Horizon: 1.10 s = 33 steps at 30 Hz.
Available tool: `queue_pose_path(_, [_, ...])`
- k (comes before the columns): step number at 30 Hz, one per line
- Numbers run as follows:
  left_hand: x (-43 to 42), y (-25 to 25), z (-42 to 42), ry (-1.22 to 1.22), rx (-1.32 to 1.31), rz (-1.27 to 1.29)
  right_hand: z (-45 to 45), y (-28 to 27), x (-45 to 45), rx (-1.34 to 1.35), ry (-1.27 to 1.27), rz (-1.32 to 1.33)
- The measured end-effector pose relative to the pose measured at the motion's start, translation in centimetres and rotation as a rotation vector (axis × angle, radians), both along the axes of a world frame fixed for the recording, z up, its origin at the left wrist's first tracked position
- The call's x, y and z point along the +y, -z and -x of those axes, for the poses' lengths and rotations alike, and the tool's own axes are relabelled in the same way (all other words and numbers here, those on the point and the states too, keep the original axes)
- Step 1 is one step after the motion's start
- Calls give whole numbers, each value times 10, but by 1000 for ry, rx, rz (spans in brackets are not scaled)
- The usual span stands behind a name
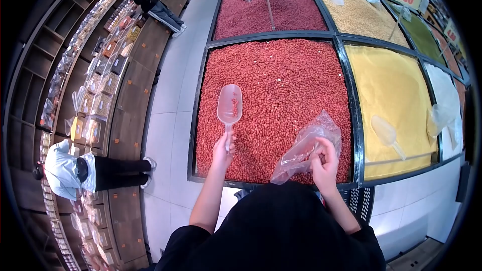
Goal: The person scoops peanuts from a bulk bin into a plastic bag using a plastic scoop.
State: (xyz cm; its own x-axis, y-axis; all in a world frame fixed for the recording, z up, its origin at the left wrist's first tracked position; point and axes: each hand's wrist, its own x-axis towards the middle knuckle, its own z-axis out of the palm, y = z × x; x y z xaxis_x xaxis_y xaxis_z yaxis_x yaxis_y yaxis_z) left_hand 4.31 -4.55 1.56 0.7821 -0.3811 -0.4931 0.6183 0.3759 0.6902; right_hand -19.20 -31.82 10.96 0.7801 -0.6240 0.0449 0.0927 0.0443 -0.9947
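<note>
My left hand is closed round the handle of a clear plastic scoop. A few red peanuts lie in the scoop, which is over the bin of red-skinned peanuts. On the right, my right hand grips a clear plastic bag near its edge, with the fingers bent. The bag hangs above the near right part of the peanuts. Whether anything is inside the bag, I cannot tell.
Behind the peanuts is a bin of dark red beans. To the right, a yellow bin has a scoop in it. Shelves of packed goods line the left aisle, where one person stands near and another farther off.
</note>
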Motion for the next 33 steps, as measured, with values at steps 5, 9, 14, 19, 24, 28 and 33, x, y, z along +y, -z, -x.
queue_pose_path(5, [16,-36,32,89,21,-37,4,-6,-3,-5,56,25])
queue_pose_path(9, [36,-76,60,258,-17,-94,7,-17,-2,5,81,-13])
queue_pose_path(14, [59,-127,82,483,-97,-158,13,-19,1,0,93,72])
queue_pose_path(19, [70,-146,85,696,-170,-131,16,-25,10,32,120,60])
queue_pose_path(24, [41,-159,87,946,-194,-246,21,-26,16,47,127,95])
queue_pose_path(28, [6,-151,89,1051,-236,-276,24,-30,23,60,138,77])
queue_pose_path(33, [-43,-134,99,1163,-417,-387,31,-34,31,93,138,124])
